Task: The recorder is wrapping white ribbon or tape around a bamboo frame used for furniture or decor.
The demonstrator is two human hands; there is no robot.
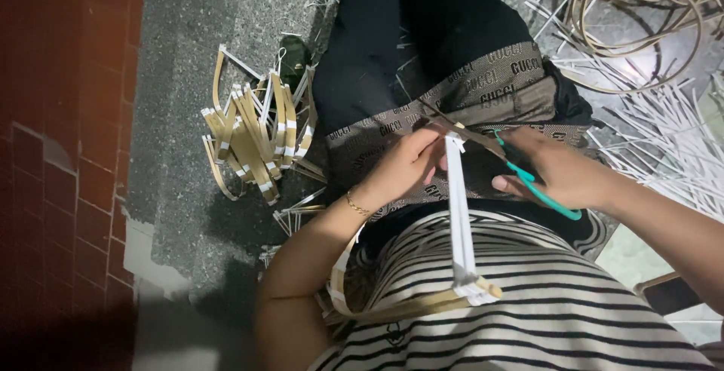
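White strip [458, 213] in left hand [403, 167], scissors [520, 171] above

Head-worn view, aimed steeply down at the lap

The scene is seen from a single camera worn on the head and pointed almost straight down, close over the striped shirt [543, 318] at the bottom of the frame. The hands are caught at centre, near the lens; the speckled floor [188, 77] fills the upper left, a red tiled wall [53, 152] the left edge.
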